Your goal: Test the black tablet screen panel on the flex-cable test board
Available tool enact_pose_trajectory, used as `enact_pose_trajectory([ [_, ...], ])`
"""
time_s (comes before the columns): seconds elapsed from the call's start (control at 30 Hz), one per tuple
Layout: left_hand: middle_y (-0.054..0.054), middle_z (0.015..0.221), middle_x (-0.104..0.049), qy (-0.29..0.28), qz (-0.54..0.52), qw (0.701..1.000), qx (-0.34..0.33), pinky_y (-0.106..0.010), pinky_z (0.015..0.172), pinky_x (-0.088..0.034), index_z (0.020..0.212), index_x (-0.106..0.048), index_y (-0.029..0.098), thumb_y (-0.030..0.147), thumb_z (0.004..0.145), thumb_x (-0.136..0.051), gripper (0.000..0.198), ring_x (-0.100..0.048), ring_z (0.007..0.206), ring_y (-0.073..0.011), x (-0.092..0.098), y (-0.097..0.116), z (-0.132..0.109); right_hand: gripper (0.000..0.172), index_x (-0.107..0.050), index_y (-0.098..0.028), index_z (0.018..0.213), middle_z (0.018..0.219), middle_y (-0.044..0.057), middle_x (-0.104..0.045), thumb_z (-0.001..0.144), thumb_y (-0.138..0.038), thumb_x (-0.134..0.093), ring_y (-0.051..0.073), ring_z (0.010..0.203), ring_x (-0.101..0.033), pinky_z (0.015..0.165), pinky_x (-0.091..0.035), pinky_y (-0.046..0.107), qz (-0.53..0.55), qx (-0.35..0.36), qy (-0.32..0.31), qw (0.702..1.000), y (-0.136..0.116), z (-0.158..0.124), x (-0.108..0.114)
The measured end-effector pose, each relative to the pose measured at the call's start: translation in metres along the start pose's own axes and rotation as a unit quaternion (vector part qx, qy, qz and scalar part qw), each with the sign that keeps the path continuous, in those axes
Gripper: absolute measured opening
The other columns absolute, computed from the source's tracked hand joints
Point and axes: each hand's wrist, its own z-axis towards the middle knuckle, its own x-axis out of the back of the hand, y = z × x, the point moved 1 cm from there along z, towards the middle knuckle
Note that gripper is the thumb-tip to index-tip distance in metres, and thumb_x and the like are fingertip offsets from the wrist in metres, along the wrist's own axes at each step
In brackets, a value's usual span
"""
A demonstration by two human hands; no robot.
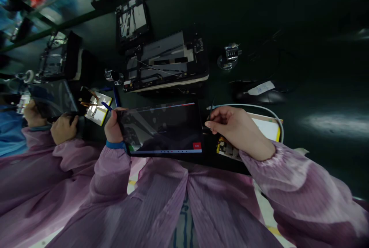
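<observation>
A dark tablet (161,129) with a lit screen and a red button at its lower right is held up in front of me. My left hand (113,127) grips its left edge, fingers wrapped round, with a blue pen sticking out above the thumb. My right hand (236,129) is at the tablet's right edge, fingers pinched on a thin dark tool (211,109) where a white cable (253,106) meets the tablet. Under the right hand lies an opened device with a circuit board (227,150) and a white battery.
A stack of opened tablet backs (167,63) lies beyond, more (132,19) further back. A metal hand counter (230,54) and a dark mouse with a label (259,92) sit on the right. On the left a co-worker's hands (62,127) hold another tablet (54,96).
</observation>
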Motion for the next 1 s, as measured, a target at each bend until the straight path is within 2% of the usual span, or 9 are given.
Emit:
enact_pose_trajectory([
  [0.1,-0.002,0.06,-0.065,0.008,-0.016,1.0,0.015,-0.03,0.07,-0.054,0.064,-0.064,0.017,0.03,0.095,-0.039,0.042,-0.065,0.066,-0.0175,-0.0004,0.0004,-0.001,0.011,-0.058,-0.018,0.07,0.055,-0.002,-0.06,0.07,-0.026,-0.066,0.011,0.049,-0.057,0.049,-0.042,0.022,-0.002,0.009,-0.003,1.0,0.0001,-0.0006,-0.0006],
  [0.17,-0.002,0.061,-0.065,0.007,-0.019,1.0,0.021,-0.03,0.069,-0.054,0.065,-0.063,0.016,0.028,0.096,-0.037,0.042,-0.066,0.067,-0.0178,-0.0015,0.0005,-0.002,0.018,-0.058,-0.018,0.071,0.056,-0.001,-0.06,0.069,-0.034,-0.067,0.012,0.049,-0.057,0.049,-0.042,0.023,-0.008,0.022,-0.003,1.0,0.0014,-0.0007,-0.0007],
  [0.37,-0.002,0.061,-0.064,0.0,-0.017,1.0,0.008,-0.028,0.067,-0.055,0.066,-0.06,0.017,0.033,0.094,-0.043,0.036,-0.068,0.073,-0.0186,0.0009,-0.0037,-0.0011,0.043,-0.06,-0.018,0.075,0.063,0.003,-0.063,0.063,-0.058,-0.07,0.015,0.052,-0.058,0.051,-0.046,0.027,-0.032,0.04,0.004,0.999,0.0074,-0.0014,-0.0011],
  [0.53,-0.003,0.064,-0.065,-0.017,-0.015,1.0,-0.003,-0.03,0.072,-0.056,0.069,-0.06,0.016,0.036,0.091,-0.049,0.032,-0.07,0.077,-0.0209,0.0059,-0.0082,0.0006,0.046,-0.065,-0.02,0.084,0.078,0.006,-0.067,0.068,-0.063,-0.066,0.019,0.065,-0.062,0.058,-0.048,0.031,-0.098,0.084,-0.004,0.992,0.0036,-0.0043,0.0023],
  [0.67,-0.005,0.066,-0.066,-0.024,-0.03,0.999,0.016,-0.031,0.073,-0.056,0.069,-0.06,0.016,0.031,0.093,-0.042,0.034,-0.069,0.083,-0.022,0.0043,-0.0075,-0.0005,0.047,-0.065,-0.021,0.075,0.075,0.006,-0.066,0.069,-0.068,-0.06,0.02,0.063,-0.06,0.056,-0.045,0.034,-0.194,0.103,-0.024,0.975,0.003,-0.0031,0.0047],
  [0.87,-0.007,0.071,-0.068,-0.029,-0.063,0.997,0.034,-0.032,0.075,-0.057,0.069,-0.059,0.016,0.024,0.094,-0.033,0.037,-0.069,0.083,-0.0211,-0.0008,-0.0053,-0.0037,0.048,-0.065,-0.021,0.075,0.073,0.005,-0.068,0.068,-0.069,-0.059,0.022,0.065,-0.061,0.059,-0.045,0.035,-0.176,0.077,-0.031,0.981,0.0082,-0.0006,0.0035],
  [1.0,-0.006,0.073,-0.068,-0.037,-0.059,0.997,0.024,-0.033,0.074,-0.057,0.071,-0.059,0.016,0.032,0.091,-0.044,0.03,-0.069,0.082,-0.0214,-0.0002,-0.006,-0.0037,0.052,-0.064,-0.021,0.072,0.072,0.005,-0.067,0.064,-0.073,-0.061,0.021,0.065,-0.061,0.058,-0.045,0.034,-0.155,0.074,-0.029,0.985,0.008,-0.0003,0.0018],
])
